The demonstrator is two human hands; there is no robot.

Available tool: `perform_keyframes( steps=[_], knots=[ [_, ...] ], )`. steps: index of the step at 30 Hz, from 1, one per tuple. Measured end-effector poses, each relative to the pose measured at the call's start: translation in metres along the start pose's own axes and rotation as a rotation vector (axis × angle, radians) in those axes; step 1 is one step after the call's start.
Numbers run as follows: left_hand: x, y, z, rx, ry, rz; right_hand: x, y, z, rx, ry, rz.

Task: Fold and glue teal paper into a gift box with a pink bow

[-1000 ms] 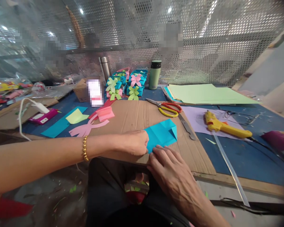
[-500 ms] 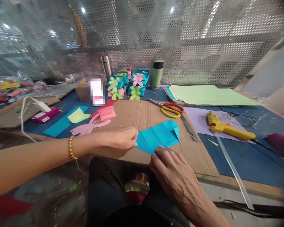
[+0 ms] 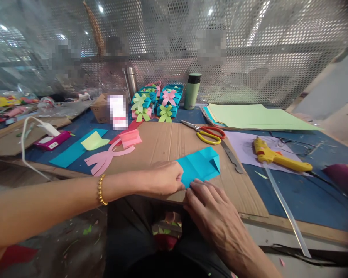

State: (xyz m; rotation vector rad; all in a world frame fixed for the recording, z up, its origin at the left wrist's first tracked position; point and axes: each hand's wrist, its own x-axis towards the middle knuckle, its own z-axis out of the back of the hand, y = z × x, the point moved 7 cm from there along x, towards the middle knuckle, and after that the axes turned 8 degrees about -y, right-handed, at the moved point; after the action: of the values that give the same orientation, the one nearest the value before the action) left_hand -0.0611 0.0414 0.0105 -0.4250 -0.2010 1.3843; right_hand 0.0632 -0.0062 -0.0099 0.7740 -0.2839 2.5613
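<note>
Left hand — balled tight — presses the blue paper; right hand, unclenched, touches its near edge; cardboard stretches wide beyond.

Bare left hand, curled into fist, over left end of folded blue paper piece; bare right hand at near edge; beyond grip, red-and-yellow-handled steel scissors; right of grip, yellow plastic glue gun
</note>
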Motion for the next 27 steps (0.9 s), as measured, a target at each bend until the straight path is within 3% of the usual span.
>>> perform_keyframes(
  steps=[15,21,27],
  knots=[
    [-0.002,0.024,0.007,0.01,0.032,0.127,-0.003,-0.001,0.0,0.003,-0.037,0.003],
    [-0.008,0.044,0.013,0.009,0.048,0.144,-0.002,0.0,0.001,-0.005,-0.045,0.012],
    [-0.015,0.056,0.024,0.107,-0.012,0.154,-0.003,0.0,-0.001,-0.024,-0.03,0.005]
  ],
)
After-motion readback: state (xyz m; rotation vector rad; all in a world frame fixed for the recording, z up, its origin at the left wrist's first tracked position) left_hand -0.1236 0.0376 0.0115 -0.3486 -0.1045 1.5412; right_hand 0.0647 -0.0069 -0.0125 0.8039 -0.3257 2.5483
